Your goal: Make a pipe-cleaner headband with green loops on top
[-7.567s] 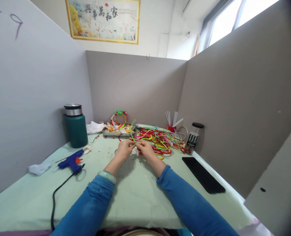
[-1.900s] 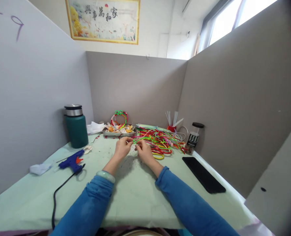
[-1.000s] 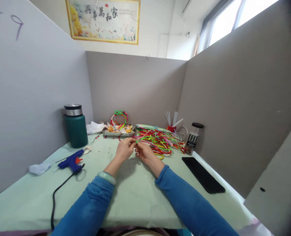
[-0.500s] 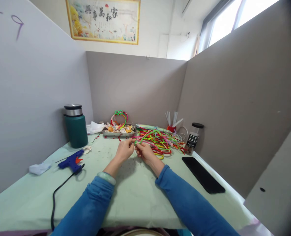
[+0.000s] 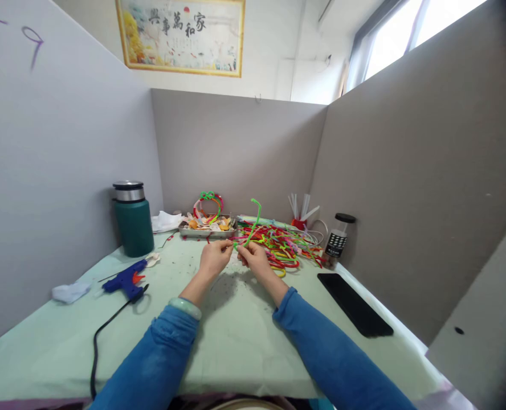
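Note:
My left hand and my right hand meet above the middle of the table, both pinched on a green pipe cleaner. Its free end stands up and curls at the top, above my right hand. Just behind my right hand lies a heap of coloured pipe cleaners in red, yellow, green and pink. Both arms wear blue sleeves, and a pale green bangle sits on my left wrist.
A blue glue gun with a black cord lies at the left, near a dark green flask. A metal tray of scraps stands at the back, a black phone and a lidded jar at the right. Partition walls close in three sides.
The green pipe cleaner's free end, lying flat toward the heap a moment ago, has swung up and now stands upright. Both hands stay pinched together at the same spot.

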`<state>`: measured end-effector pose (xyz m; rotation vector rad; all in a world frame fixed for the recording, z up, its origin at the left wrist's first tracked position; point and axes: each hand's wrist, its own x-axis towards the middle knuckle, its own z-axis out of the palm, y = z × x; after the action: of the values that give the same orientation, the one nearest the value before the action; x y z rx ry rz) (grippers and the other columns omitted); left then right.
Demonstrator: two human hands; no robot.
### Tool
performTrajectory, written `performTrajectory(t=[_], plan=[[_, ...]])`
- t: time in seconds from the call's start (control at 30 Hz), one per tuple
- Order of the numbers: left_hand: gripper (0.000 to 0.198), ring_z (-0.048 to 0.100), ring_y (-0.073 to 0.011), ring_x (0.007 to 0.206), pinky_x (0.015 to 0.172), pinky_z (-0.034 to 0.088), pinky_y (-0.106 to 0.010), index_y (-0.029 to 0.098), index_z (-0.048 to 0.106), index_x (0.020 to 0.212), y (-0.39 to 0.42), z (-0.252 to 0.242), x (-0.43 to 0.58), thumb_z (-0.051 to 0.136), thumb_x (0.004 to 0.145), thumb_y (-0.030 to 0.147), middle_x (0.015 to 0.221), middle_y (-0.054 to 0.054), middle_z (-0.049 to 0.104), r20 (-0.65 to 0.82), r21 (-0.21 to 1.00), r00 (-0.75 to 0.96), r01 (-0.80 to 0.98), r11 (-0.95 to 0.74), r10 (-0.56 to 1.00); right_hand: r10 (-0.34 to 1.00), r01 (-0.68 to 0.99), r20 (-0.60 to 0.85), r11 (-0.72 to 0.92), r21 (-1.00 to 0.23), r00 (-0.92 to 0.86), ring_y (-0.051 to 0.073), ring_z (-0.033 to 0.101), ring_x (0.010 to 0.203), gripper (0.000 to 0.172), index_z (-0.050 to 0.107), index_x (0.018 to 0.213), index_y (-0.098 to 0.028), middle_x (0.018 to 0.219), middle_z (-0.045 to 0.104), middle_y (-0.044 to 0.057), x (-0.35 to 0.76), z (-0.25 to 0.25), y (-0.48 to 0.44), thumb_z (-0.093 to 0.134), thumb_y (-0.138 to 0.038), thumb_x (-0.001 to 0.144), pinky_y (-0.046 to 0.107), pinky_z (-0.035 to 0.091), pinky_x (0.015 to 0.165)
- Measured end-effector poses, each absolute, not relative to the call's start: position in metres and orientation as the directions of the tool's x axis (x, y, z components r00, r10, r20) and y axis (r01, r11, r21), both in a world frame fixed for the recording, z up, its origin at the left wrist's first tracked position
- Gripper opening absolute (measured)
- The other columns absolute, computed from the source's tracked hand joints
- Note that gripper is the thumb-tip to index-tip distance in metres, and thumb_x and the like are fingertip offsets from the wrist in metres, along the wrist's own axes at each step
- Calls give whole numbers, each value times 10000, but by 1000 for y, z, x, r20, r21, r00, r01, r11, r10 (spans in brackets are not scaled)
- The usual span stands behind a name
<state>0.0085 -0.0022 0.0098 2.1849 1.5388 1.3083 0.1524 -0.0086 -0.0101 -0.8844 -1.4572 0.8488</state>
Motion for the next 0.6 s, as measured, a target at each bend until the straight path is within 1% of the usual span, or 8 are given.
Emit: performTrajectory(t=[0.1, 0.23, 0.33, 0.4, 0.5, 0.6], plan=[[245, 624, -142, 790, 688, 427, -212, 223, 723, 906, -4, 11, 9, 515, 788, 277, 900, -28, 716, 570, 511, 116, 725, -461, 814, 859, 146, 512, 509, -848, -24, 80, 419, 428, 307, 489, 630, -176, 520, 514, -36, 155, -10, -8, 555, -444, 766, 210, 320, 429], [239, 612, -148, 818, 725, 416, -221, 256, 723, 902, -12, 15, 9, 510, 797, 279, 910, -21, 705, 578, 386, 198, 789, -479, 792, 796, 244, 605, 591, -769, -19, 87, 403, 494, 302, 477, 611, -178, 538, 464, -45, 158, -6, -9, 547, -421, 777, 212, 313, 476], [241, 596, -141, 756, 668, 394, -224, 275, 724, 884, -17, 18, 10, 495, 816, 313, 844, -20, 685, 563, 279, 276, 824, -493, 779, 751, 314, 660, 634, -706, -31, 93, 385, 535, 293, 479, 590, -176, 555, 427, -42, 160, -3, -10, 546, -389, 780, 215, 304, 504], [254, 579, -135, 707, 625, 371, -225, 275, 725, 859, -19, 18, 10, 477, 830, 323, 793, -21, 663, 559, 212, 324, 834, -509, 763, 733, 357, 680, 641, -679, -23, 101, 407, 569, 283, 493, 584, -172, 580, 446, -31, 162, -2, -9, 547, -371, 777, 218, 317, 530], [262, 562, -129, 681, 609, 350, -226, 253, 725, 810, -17, 15, 12, 470, 836, 305, 761, -27, 640, 561, 155, 371, 831, -534, 740, 756, 384, 655, 608, -695, -12, 107, 445, 573, 263, 522, 599, -170, 587, 490, -23, 163, -3, -8, 546, -366, 773, 220, 333, 539], [257, 558, -129, 685, 625, 352, -228, 232, 722, 785, -16, 13, 13, 473, 833, 275, 762, -35, 635, 562, 156, 395, 812, -562, 727, 820, 374, 572, 540, -754, -32, 101, 442, 481, 261, 524, 608, -175, 498, 478, -41, 162, -4, -9, 530, -373, 777, 218, 328, 493]])
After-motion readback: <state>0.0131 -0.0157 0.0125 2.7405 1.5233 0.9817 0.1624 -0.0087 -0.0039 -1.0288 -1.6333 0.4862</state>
